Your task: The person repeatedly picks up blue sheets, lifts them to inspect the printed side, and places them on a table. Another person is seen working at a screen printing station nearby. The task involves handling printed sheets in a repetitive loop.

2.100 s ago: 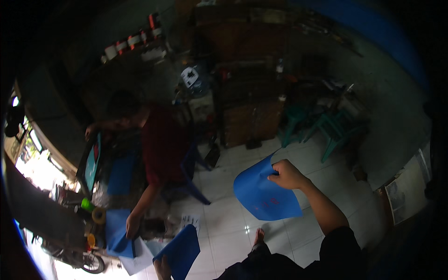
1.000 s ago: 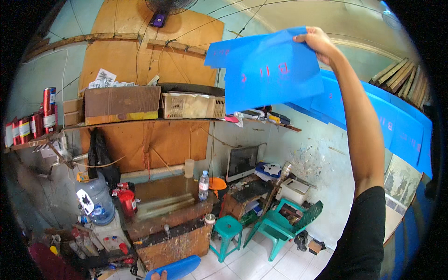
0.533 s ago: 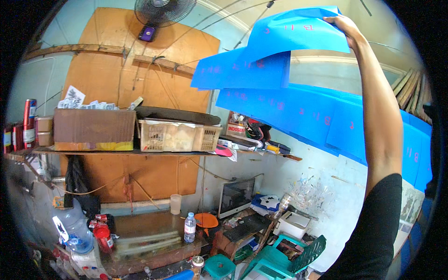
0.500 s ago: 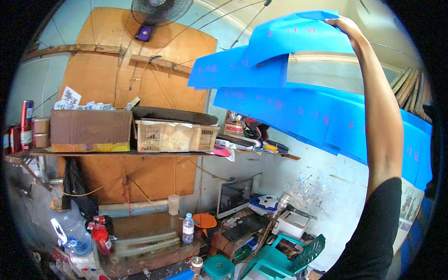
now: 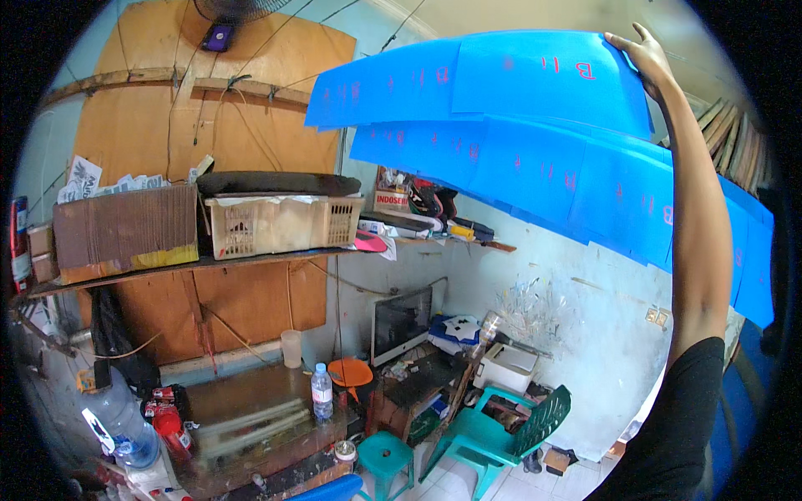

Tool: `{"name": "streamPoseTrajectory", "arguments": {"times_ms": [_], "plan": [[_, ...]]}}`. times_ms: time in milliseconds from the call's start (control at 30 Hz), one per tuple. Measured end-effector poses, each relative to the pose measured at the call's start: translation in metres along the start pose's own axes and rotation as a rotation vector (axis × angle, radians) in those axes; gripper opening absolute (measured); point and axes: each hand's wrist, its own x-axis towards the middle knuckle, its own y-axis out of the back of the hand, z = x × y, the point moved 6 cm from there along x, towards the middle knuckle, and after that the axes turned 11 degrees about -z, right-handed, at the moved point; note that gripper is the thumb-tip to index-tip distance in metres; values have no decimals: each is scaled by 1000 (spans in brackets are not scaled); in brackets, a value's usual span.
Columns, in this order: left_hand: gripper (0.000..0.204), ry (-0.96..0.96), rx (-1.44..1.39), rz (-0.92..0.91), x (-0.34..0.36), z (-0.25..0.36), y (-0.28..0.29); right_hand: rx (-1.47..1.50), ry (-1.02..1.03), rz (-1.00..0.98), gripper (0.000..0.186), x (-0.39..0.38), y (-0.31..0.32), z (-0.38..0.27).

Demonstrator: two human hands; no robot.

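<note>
Pale blue walls point(image 5: 468, 267), partly covered by orange-brown boards point(image 5: 125, 142), are seen in a cluttered room. Across the upper right, bright blue sheets point(image 5: 409, 142) with red marks are set high up in two overlapping rows; what supports them cannot be seen. At the right end of the upper row, one blue sheet point(image 5: 543, 75) lies nearly flat, overlapping its neighbour. Its upper right corner is touched by the right hand point(image 5: 645, 65), held open with thumb and finger spread apart; the bare forearm point(image 5: 697, 209) crosses in front of the lower row. The left hand is out of view, so its state cannot be told. At the bottom edge, the rounded rim of a blue object point(image 5: 334, 488) is glimpsed.

Along the left, a shelf point(image 5: 150, 273) is loaded with a cardboard box point(image 5: 125, 234) and a cream plastic crate point(image 5: 280, 230). Below it, a water bottle point(image 5: 322, 394) is placed near the right edge of a brown worktop point(image 5: 221, 388). Beyond, a monitor point(image 5: 401, 321), green stool point(image 5: 384, 459) and green chair point(image 5: 493, 436) are grouped.
</note>
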Motion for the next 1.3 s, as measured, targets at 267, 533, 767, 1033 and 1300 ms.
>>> {"name": "streamPoseTrajectory", "arguments": {"times_ms": [267, 533, 767, 1033, 1300], "plan": [[17, -134, -348, 9, -20, 7, 16, -74, 190, 375, 18, -248, 5, -59], [25, 42, -646, -106, -95, 12, 84, 1149, -1220, -1392, 71, -832, -261, -139], [18, 169, -1250, 30, -141, -34, 95, 1458, -837, -1600, 29, -834, -235, -215], [33, 128, -1491, -277, -110, -45, 43, 1184, -101, -1662, 18, -620, -152, -251], [34, -30, -1265, -537, -94, 28, -7, 607, -86, -1296, 6, -345, -93, -210]]}}
